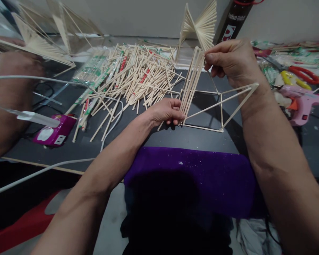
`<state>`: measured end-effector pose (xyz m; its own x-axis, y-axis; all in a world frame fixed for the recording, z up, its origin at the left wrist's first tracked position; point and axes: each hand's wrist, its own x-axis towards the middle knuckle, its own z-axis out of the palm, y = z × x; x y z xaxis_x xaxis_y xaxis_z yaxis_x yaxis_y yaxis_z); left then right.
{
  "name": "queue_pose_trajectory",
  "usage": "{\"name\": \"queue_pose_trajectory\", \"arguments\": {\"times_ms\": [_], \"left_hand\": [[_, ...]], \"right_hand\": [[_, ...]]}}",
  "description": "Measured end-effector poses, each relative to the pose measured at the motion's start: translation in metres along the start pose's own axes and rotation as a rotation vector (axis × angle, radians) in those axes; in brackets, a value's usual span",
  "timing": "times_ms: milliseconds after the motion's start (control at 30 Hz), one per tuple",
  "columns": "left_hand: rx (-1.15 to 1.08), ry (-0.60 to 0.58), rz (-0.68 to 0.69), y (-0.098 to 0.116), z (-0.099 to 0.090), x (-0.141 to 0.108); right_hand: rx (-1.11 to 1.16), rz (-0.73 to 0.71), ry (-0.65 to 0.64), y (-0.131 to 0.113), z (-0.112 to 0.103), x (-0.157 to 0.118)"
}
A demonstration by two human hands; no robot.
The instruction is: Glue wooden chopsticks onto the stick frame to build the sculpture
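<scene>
A frame of glued wooden chopsticks (201, 128) stands on the dark table in front of me, with a slanted row of chopsticks (192, 83) along its left side. My left hand (167, 111) is closed round the lower end of that row, thumb on the near side. At the row's upper end, my right hand (229, 62) pinches the tip of a chopstick; its fingertips partly hide the contact. A triangle of chopsticks (239, 92) juts out to the right, in front of my right forearm.
Behind lie loose chopsticks (146, 74) and wrapped packs (91, 65). A finished twisted chopstick piece (199, 26) stands near a dark bottle (233, 21). Right: pink glue gun (300, 101), scissors (304, 74). Left: purple power adapter (54, 131), white cables, another person's hand (20, 65) at a similar piece.
</scene>
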<state>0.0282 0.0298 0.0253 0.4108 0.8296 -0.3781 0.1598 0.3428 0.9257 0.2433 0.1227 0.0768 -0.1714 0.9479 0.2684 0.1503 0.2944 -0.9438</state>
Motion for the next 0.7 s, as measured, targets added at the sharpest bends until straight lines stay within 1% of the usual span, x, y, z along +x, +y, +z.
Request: {"name": "queue_pose_trajectory", "arguments": {"times_ms": [333,467,600,700], "left_hand": [[0.011,-0.01,-0.002,0.0008,0.0013,-0.0008],[0.017,-0.009,-0.002,0.0003,0.0005,0.0002],[0.017,-0.01,-0.002,-0.0008,-0.0002,0.0007],[0.001,-0.007,0.015,-0.0015,0.0004,0.0005]], "right_hand": [[-0.009,-0.01,0.01,0.0032,-0.0001,0.0031],[-0.008,-0.003,-0.008,0.0034,-0.0009,0.0027],[0.008,-0.051,-0.008,0.0038,-0.0009,0.002],[0.02,-0.049,0.0,0.0043,-0.0006,0.0024]]}}
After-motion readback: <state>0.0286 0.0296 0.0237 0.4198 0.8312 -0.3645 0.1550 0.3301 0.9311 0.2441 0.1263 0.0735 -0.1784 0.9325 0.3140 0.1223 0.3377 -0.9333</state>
